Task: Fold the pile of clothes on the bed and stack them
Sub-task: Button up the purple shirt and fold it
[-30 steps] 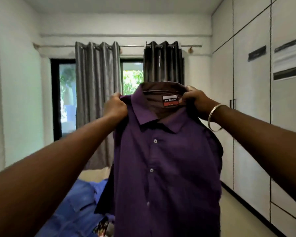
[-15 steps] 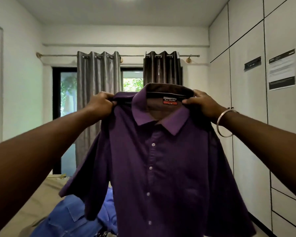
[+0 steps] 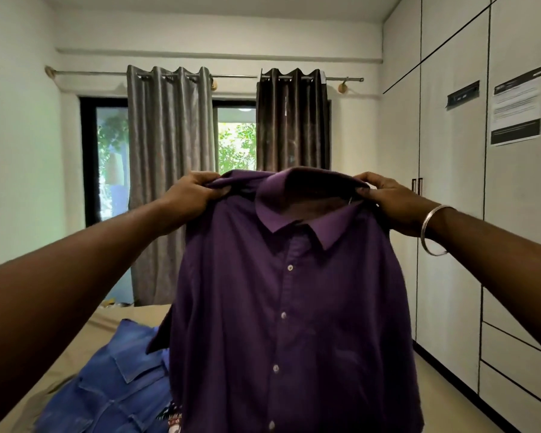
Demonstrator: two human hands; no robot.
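— Head view: what do our hands hold?

— Our left hand has its fingers curled tight over one shoulder of the shirt; our right hand, a bangle on its wrist, pinches the other shoulder.

— Which way does the shirt run?

— It hangs upright in the air, collar up, hem down, buttoned front facing us, above the bed.

— How does it look?

— We see dark purple cloth with pale buttons. Blue clothes lie on the bed under it, toward the near edge.
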